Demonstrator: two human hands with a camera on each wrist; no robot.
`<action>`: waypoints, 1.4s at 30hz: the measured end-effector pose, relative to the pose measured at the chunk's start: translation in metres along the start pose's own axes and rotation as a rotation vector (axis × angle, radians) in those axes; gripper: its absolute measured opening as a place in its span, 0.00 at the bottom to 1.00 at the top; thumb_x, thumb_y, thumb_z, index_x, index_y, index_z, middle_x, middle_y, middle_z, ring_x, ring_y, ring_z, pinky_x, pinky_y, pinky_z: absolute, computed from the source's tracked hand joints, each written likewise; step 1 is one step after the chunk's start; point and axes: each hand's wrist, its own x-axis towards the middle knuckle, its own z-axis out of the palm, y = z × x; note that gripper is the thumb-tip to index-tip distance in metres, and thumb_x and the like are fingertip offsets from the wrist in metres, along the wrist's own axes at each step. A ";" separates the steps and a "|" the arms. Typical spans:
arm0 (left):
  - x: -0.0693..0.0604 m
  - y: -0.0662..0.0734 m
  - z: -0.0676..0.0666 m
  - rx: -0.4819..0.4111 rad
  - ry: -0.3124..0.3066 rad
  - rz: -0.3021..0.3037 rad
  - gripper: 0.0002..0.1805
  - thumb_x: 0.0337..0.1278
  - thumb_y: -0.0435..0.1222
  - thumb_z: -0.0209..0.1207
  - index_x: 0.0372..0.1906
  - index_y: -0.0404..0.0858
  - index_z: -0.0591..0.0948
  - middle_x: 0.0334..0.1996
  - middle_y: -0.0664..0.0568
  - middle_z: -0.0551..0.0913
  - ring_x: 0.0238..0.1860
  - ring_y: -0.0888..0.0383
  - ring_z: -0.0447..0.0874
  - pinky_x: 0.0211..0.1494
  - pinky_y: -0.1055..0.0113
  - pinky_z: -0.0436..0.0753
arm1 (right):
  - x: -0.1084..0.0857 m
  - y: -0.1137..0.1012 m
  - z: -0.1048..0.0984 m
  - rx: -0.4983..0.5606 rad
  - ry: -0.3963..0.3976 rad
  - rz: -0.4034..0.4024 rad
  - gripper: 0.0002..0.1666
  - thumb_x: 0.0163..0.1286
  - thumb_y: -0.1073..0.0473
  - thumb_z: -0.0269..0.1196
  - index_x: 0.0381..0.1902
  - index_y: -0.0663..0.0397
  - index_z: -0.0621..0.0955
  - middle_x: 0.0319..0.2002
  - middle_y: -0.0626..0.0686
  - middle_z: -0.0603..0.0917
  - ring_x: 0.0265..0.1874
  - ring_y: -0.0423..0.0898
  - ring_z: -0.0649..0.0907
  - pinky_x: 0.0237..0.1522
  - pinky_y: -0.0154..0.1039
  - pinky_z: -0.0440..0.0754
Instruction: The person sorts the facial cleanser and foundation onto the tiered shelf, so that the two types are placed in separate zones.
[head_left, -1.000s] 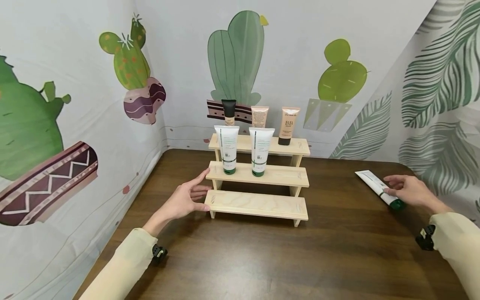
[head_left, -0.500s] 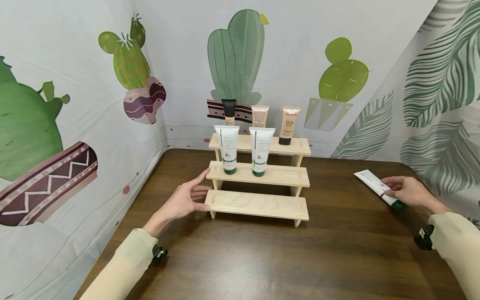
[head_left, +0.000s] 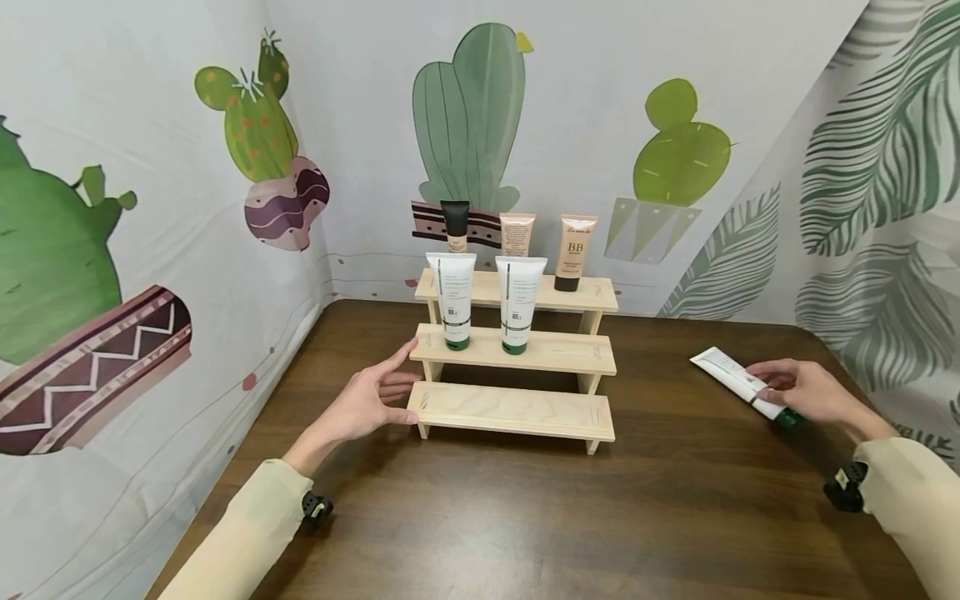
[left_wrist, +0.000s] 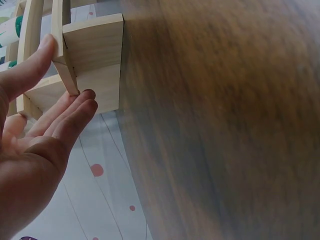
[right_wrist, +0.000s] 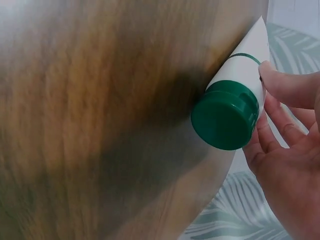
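Observation:
A white squeeze tube (head_left: 726, 375) with a green cap (right_wrist: 225, 117) is pinched between the thumb and fingers of my right hand (head_left: 808, 392), low over the right part of the table. Its cap end points toward me. My left hand (head_left: 362, 403) touches the left end of a three-step wooden stand (head_left: 510, 408), its fingers fairly straight, thumb by the bottom shelf and index finger by the middle one. Two matching white tubes, a left one (head_left: 454, 292) and a right one (head_left: 519, 296), stand cap-down on the middle shelf.
On the top shelf stand a black-topped tube (head_left: 455, 221), a peach tube (head_left: 517, 233) partly hidden by a white one, and a BB cream tube (head_left: 574, 250). Behind the brown table (head_left: 480, 517) hangs a cactus-print cloth (head_left: 360, 125).
My right hand closes onto the white tube and shifts it slightly left and toward me. My left hand stays at the stand.

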 end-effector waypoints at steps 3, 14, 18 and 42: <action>0.000 -0.001 -0.001 0.007 0.000 0.004 0.65 0.46 0.22 0.79 0.86 0.53 0.56 0.62 0.30 0.81 0.63 0.35 0.81 0.68 0.45 0.80 | 0.000 -0.003 0.005 0.016 0.012 -0.035 0.24 0.68 0.69 0.71 0.59 0.76 0.81 0.44 0.62 0.88 0.35 0.31 0.82 0.30 0.32 0.82; 0.001 -0.002 -0.001 0.012 0.001 -0.001 0.65 0.47 0.22 0.79 0.86 0.54 0.56 0.62 0.31 0.81 0.63 0.35 0.81 0.68 0.45 0.80 | -0.002 -0.024 0.019 0.102 -0.007 -0.161 0.22 0.62 0.76 0.72 0.54 0.79 0.81 0.39 0.54 0.87 0.34 0.35 0.82 0.30 0.28 0.81; 0.002 -0.003 -0.001 0.011 0.004 -0.001 0.65 0.47 0.22 0.79 0.86 0.54 0.56 0.62 0.31 0.81 0.63 0.36 0.82 0.68 0.45 0.80 | 0.000 -0.031 0.020 0.096 -0.020 -0.173 0.23 0.62 0.76 0.73 0.54 0.80 0.81 0.39 0.54 0.86 0.33 0.35 0.81 0.29 0.29 0.80; 0.001 -0.002 0.000 0.017 -0.005 0.001 0.64 0.47 0.22 0.79 0.86 0.53 0.56 0.61 0.31 0.82 0.63 0.36 0.82 0.68 0.45 0.80 | 0.009 -0.044 0.015 0.209 -0.265 -0.098 0.21 0.69 0.74 0.66 0.58 0.81 0.79 0.51 0.70 0.86 0.43 0.37 0.84 0.38 0.32 0.85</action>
